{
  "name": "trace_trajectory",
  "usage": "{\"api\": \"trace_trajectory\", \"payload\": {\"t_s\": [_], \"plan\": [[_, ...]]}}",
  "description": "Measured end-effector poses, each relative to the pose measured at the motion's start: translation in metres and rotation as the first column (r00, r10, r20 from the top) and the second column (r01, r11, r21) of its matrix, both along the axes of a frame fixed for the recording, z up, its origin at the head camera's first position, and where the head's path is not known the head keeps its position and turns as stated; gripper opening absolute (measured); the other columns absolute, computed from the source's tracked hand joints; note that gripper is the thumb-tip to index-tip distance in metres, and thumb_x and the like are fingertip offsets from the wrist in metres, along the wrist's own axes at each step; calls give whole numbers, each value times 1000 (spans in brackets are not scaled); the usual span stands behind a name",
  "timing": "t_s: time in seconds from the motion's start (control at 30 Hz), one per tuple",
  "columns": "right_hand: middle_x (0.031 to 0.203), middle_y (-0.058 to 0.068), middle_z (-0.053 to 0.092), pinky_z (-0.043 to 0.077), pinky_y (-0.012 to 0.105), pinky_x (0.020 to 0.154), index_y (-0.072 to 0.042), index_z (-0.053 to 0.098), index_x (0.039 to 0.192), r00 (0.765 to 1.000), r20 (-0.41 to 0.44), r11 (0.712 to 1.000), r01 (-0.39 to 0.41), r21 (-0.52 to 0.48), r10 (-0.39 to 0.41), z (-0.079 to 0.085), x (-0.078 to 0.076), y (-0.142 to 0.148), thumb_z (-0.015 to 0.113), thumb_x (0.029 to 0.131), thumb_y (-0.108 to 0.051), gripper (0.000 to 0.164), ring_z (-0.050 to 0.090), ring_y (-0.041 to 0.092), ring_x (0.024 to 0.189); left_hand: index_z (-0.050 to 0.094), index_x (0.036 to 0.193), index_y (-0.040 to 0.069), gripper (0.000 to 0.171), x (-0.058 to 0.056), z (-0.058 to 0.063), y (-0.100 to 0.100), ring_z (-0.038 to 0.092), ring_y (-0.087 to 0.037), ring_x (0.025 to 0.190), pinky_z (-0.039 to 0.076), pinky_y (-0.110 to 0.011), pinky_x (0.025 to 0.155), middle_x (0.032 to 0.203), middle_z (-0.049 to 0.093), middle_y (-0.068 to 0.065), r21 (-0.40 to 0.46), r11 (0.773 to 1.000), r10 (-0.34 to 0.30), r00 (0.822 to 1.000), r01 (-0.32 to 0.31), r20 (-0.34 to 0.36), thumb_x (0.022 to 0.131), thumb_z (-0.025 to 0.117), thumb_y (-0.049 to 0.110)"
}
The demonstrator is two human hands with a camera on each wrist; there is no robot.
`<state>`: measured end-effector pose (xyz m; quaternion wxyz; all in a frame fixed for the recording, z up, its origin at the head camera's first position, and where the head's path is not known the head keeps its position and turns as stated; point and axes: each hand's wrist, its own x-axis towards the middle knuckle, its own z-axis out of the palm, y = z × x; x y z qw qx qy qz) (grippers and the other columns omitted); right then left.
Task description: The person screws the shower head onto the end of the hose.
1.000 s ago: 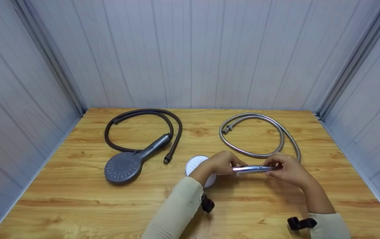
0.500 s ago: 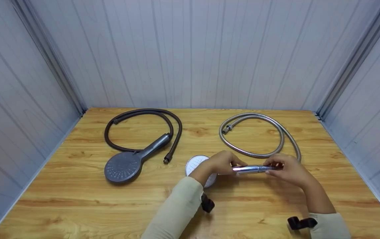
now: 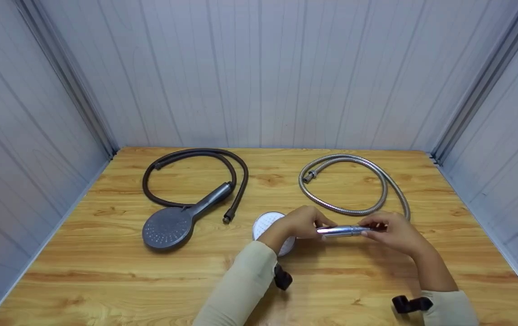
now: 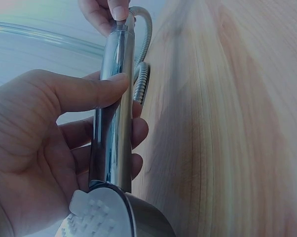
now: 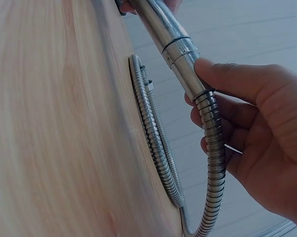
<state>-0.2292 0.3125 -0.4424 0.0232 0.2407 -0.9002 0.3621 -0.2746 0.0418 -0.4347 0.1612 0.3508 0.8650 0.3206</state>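
My left hand [image 3: 301,222] grips the chrome handle of a shower head [image 4: 111,123], fingers wrapped behind it and thumb across the front. Its round white spray face [image 3: 265,225] points up, partly covered by my left wrist in the head view. At the handle's lower end, my right hand [image 5: 267,108] pinches the smooth metal connector [image 5: 185,69] of a silver shower hose [image 5: 212,148] between thumb and fingers. The connector sits in line against the handle, with a thin dark ring at the joint. From there the ribbed hose bends away under my right hand.
The silver hose's coil [image 3: 351,212] lies behind my hands, its free end nut [image 3: 309,176] at the coil's left. To the left on the wooden table [image 3: 105,280] lie a dark grey shower head [image 3: 168,228] and a coiled black hose [image 3: 240,181]. Pale panel walls [image 3: 259,72] enclose the table.
My right-hand fingers shift very slightly at the connector. The left hand, the shower head and the coiled hoses stay where they were.
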Motion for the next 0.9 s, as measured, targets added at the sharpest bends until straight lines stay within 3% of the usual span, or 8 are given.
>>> {"api": "trace_trajectory", "payload": {"t_s": [0.43, 0.7, 0.9], "plan": [[94, 0, 67, 49, 27, 65, -12, 74, 100, 1000, 2, 1000, -4, -9, 4, 0, 0, 1, 73, 89, -16, 12, 58, 13, 79, 72, 119, 17, 43, 0, 0, 1, 46, -3, 62, 37, -17, 56, 73, 65, 6, 6, 1000, 1, 1000, 0, -5, 78, 78, 4], [94, 1, 63, 51, 27, 69, -12, 72, 97, 1000, -12, 1000, 8, -16, -8, 1, -1, -2, 79, 79, -4, 21, 59, 16, 82, 73, 118, 19, 42, 0, -2, 1, 44, -4, 60, 35, -18, 54, 71, 63, 8, -4, 1000, 1, 1000, -1, -9, 79, 79, 6], [95, 1, 63, 51, 28, 69, -11, 71, 97, 1000, -12, 1000, -4, -8, 4, 2, 0, -2, 78, 80, -3, 20, 59, 16, 82, 73, 119, 20, 42, 0, -2, 1, 44, -4, 61, 35, -18, 54, 72, 64, 8, -15, 1000, -1, 1000, 0, -13, 79, 79, 7]]}}
